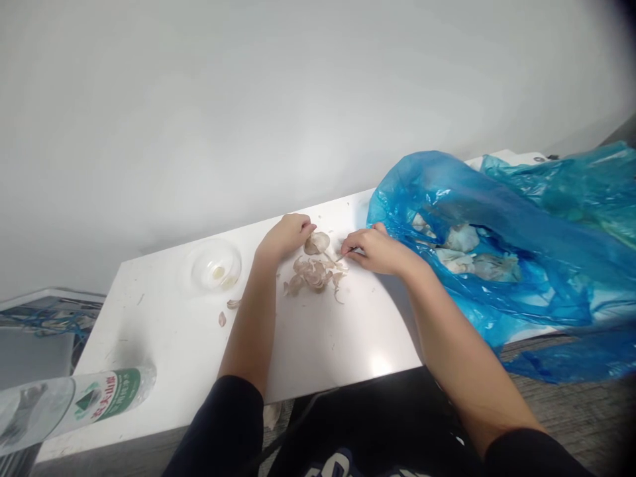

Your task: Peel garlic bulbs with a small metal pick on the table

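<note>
Pinching a thin garlic-skin sliver (344,254) in clenched right-hand fingers (358,246), left-hand fingers (309,228) curled against a garlic bulb (317,243), papery skins (313,273) heaped within both hands' reach on the desk (322,358).

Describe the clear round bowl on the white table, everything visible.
The clear round bowl, glass or clear plastic (cannot tell which), is shallow with a smooth, unbroken rim. It sits upright on the white table, apart from and beside the person's left hand. Inside lie pale peeled garlic cloves, touching its bottom; nothing else touches it.
</note>
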Demonstrator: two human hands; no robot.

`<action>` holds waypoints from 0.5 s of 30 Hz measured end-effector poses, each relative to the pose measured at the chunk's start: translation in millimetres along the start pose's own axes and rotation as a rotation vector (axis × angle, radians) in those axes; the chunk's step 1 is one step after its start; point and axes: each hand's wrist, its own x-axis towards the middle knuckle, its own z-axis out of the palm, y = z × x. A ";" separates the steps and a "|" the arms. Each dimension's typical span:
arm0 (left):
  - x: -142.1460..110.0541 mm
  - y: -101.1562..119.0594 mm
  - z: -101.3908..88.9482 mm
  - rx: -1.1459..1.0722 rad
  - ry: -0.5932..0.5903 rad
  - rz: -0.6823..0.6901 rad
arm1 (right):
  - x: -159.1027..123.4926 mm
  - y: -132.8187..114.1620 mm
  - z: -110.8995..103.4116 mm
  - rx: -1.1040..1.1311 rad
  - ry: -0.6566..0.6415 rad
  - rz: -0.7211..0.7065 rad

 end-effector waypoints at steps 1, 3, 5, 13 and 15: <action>0.6 -1.2 0.1 -0.002 0.000 -0.005 | -1.8 0.2 -2.1 0.000 -0.032 0.024; 1.8 -3.7 0.4 -0.002 0.004 -0.017 | -4.8 0.8 -5.1 -0.011 -0.081 0.066; 2.6 -5.4 0.5 -0.001 0.005 -0.030 | -6.2 1.1 -5.9 -0.027 -0.045 0.078; -0.8 2.3 1.3 -0.046 -0.009 0.002 | 5.8 -1.0 11.4 0.062 0.298 -0.018; -1.7 5.9 1.2 -0.040 -0.008 0.016 | 11.2 -0.9 17.8 0.082 0.299 -0.024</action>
